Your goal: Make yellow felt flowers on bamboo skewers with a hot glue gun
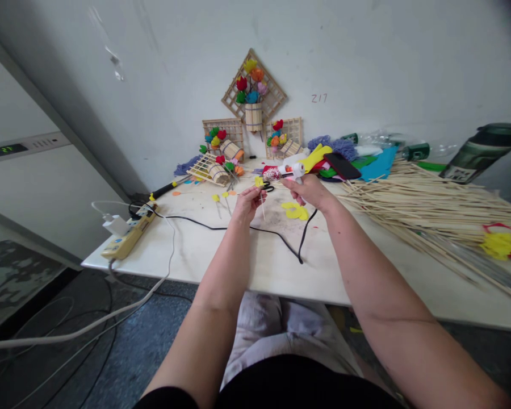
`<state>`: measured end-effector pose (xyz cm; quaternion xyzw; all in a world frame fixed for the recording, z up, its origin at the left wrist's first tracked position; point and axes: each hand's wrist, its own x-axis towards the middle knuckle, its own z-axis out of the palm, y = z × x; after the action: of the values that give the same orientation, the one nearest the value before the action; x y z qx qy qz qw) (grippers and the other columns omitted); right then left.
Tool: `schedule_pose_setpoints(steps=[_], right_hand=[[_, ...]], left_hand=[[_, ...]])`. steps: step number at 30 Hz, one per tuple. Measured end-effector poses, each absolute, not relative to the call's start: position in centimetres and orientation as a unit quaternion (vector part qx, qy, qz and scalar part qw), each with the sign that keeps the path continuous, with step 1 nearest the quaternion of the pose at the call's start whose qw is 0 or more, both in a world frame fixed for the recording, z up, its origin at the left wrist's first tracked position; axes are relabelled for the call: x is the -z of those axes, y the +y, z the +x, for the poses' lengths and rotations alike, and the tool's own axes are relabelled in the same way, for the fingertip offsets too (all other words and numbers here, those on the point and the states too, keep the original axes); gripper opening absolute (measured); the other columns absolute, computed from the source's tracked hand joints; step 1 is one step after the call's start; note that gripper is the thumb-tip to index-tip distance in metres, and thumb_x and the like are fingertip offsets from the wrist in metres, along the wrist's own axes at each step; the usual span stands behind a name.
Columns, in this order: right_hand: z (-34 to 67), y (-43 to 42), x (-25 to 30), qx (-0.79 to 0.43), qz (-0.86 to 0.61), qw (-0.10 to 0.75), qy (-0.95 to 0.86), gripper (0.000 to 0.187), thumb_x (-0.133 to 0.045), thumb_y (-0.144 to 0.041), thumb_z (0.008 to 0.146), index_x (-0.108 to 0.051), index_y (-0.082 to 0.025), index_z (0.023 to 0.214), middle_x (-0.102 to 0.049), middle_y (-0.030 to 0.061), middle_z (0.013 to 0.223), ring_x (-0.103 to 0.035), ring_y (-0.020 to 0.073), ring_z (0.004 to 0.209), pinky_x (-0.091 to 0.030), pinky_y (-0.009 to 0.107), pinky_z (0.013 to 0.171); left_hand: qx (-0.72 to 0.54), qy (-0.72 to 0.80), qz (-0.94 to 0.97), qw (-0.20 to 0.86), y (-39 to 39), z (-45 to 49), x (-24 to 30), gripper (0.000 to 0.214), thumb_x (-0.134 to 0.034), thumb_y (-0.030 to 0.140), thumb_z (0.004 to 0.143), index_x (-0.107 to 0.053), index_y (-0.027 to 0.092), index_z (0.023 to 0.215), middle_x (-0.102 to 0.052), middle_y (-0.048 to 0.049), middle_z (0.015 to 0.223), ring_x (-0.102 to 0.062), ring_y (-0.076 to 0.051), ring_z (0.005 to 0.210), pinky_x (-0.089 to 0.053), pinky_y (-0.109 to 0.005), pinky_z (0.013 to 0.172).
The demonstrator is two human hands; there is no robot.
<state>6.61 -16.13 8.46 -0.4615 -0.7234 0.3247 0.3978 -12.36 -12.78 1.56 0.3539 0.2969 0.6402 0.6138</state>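
My left hand is pinched around a thin stick, which has a small yellow felt piece at its top. A white hot glue gun is gripped in my right hand, its front end aimed left towards the yellow piece. Whether the nozzle touches the felt I cannot tell. Black-handled scissors lie just behind my left fingers. Below the glue gun, loose yellow felt petals rest on the white table. Yellow pieces on thin stems lie left of my left hand.
A black cord crosses the table near a power strip at the left edge. Wooden lattices with felt flowers stand by the wall. Thin sticks, felt sheets and a dark bottle occupy the right.
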Motion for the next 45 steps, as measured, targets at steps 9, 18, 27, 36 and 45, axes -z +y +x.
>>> schedule_pose_setpoints(steps=[9, 18, 27, 36, 45], right_hand=[[6.4, -16.7, -9.1, -0.348, -0.465, 0.373, -0.724, 0.04, -0.063, -0.051, 0.076, -0.047, -0.017, 0.061, -0.047, -0.0033, 0.045, -0.041, 0.0061, 0.035, -0.035, 0.019, 0.036], [6.2, -16.2, -8.7, -0.326, -0.478, 0.36, -0.732, 0.035, -0.065, -0.048, 0.075, -0.052, -0.017, 0.066, -0.048, -0.0032, 0.044, -0.042, 0.0071, 0.032, -0.035, 0.019, 0.033], [6.5, -15.4, -8.0, -0.311, -0.473, 0.359, -0.742, 0.034, -0.063, -0.049, 0.076, -0.055, -0.017, 0.07, -0.048, -0.0037, 0.045, -0.042, 0.0073, 0.032, -0.034, 0.019, 0.032], [6.6, -15.7, -8.3, -0.3, -0.491, 0.35, -0.74, 0.034, -0.062, -0.049, 0.077, -0.055, -0.016, 0.07, -0.047, -0.004, 0.043, -0.042, 0.0073, 0.032, -0.035, 0.019, 0.034], [6.5, -16.1, -8.7, -0.299, -0.512, 0.345, -0.727, 0.033, -0.061, -0.047, 0.078, -0.054, -0.016, 0.069, -0.047, -0.0038, 0.044, -0.043, 0.0073, 0.034, -0.035, 0.019, 0.035]], left_hand=[[-0.641, 0.302, 0.343, 0.617, -12.8, -12.5, -1.7, 0.017, -0.073, 0.017, 0.064, -0.061, 0.013, 0.074, -0.065, -0.0014, 0.065, -0.061, -0.008, 0.058, -0.047, -0.02, 0.059], [-0.643, 0.305, 0.35, 0.61, -12.5, -12.4, -1.4, 0.017, -0.073, 0.016, 0.064, -0.063, 0.013, 0.077, -0.066, -0.0016, 0.067, -0.061, -0.008, 0.061, -0.048, -0.021, 0.064], [-0.651, 0.291, 0.34, 0.613, -12.5, -12.3, -1.4, 0.013, -0.072, 0.012, 0.064, -0.065, 0.012, 0.075, -0.066, -0.0018, 0.065, -0.059, -0.008, 0.057, -0.049, -0.022, 0.064], [-0.656, 0.281, 0.335, 0.615, -12.3, -12.3, -1.2, 0.015, -0.074, 0.012, 0.063, -0.066, 0.011, 0.076, -0.066, -0.0022, 0.065, -0.06, -0.008, 0.057, -0.049, -0.022, 0.064], [-0.659, 0.279, 0.322, 0.619, -12.3, -12.4, -1.3, 0.011, -0.071, 0.01, 0.065, -0.066, 0.011, 0.075, -0.066, -0.0025, 0.065, -0.06, -0.008, 0.058, -0.049, -0.022, 0.065]])
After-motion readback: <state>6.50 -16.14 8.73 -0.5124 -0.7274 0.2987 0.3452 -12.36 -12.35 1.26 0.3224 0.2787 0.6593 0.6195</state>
